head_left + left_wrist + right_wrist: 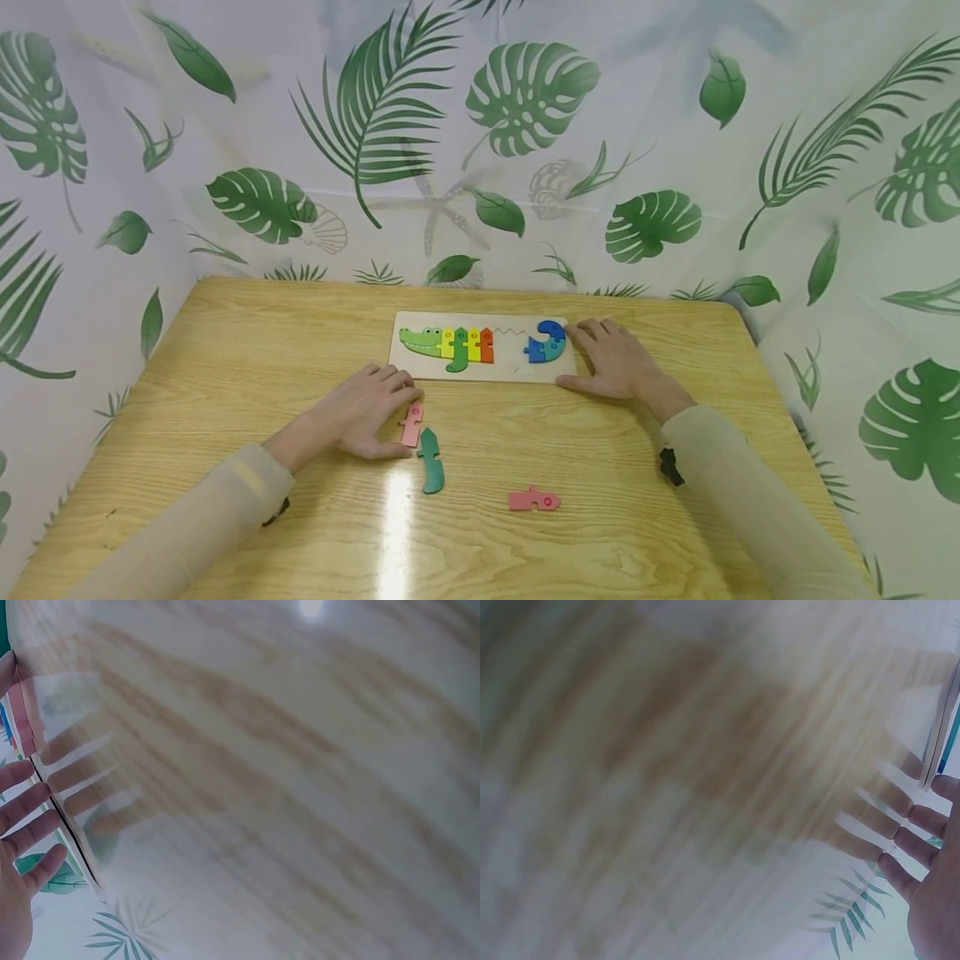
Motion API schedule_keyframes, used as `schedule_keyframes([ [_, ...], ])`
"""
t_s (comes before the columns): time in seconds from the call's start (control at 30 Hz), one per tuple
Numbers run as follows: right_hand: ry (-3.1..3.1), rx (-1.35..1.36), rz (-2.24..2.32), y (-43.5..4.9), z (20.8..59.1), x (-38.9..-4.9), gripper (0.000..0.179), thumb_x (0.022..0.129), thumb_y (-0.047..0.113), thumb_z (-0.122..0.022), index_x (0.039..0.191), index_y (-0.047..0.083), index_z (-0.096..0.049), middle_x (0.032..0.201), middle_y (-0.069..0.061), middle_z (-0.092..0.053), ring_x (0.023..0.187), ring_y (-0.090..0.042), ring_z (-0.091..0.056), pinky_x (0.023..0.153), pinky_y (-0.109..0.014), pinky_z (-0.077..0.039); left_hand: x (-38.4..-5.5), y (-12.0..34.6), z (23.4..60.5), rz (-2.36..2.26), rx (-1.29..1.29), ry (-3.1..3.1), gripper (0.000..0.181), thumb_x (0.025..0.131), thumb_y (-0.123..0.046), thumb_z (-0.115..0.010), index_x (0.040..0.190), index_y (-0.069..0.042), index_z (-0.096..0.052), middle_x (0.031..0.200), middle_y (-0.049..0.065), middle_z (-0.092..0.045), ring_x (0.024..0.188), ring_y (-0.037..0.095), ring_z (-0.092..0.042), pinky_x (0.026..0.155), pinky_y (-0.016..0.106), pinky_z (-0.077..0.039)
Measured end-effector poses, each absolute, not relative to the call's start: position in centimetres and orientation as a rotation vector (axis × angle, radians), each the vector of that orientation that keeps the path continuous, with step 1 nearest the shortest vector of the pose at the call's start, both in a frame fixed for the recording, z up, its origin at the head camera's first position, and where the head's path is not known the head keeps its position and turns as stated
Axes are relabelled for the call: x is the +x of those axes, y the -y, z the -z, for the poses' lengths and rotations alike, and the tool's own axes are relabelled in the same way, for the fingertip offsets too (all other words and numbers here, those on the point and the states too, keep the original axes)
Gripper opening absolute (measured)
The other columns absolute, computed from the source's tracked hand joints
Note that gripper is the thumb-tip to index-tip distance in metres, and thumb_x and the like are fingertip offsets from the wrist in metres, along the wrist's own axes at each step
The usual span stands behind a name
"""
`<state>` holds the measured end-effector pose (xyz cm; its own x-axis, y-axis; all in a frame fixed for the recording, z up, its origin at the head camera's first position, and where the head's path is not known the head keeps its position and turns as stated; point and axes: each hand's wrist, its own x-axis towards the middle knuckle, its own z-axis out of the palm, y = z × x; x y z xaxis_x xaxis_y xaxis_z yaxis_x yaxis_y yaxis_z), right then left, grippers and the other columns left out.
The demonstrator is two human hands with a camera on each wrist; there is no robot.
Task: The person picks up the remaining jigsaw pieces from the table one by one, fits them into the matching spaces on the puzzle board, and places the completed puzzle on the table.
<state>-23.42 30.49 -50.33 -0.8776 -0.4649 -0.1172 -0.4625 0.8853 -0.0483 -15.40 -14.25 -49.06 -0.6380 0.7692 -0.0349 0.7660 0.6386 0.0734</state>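
My left hand (367, 412) pinches a pink puzzle piece (412, 423) lengthwise, index finger at its far end and thumb at its near end. Just beyond the index finger lies a wooden puzzle board (510, 371) with a crocodile on it. A green head (422, 341) and yellow, green and orange body pieces fill its left part; blue tail pieces (547, 343) sit at the right. Between them is bare wood with a zigzag outline. At the board's right end, my right hand (617, 360) rests with fingers spread, fingertips and thumb against the edge.
A teal leg-shaped piece (431, 462) lies beside the left thumb. Another pink piece (534, 500) lies nearer the front, right of centre. The wooden table (300, 325) ends at a leaf-printed cloth (465, 167) behind and at the sides.
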Motion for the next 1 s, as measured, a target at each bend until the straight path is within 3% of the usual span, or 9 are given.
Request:
schedule_keyframes([
  [1.0,-2.938,-0.728,0.025,-30.36,50.21,-23.39,0.106,0.088,0.084,-0.054,0.165,0.014,-0.036,0.159,-0.018,-0.047,0.146,-0.043,-0.044,0.119,-0.068,-0.038,-15.22,14.37,49.23,-0.141,1.26,-2.793,0.073,0.089,-0.071,-0.065,0.136,-0.015,-0.066,0.135,0.006,-0.063,0.124,0.027,-0.06,0.112,0.05,-0.049],
])
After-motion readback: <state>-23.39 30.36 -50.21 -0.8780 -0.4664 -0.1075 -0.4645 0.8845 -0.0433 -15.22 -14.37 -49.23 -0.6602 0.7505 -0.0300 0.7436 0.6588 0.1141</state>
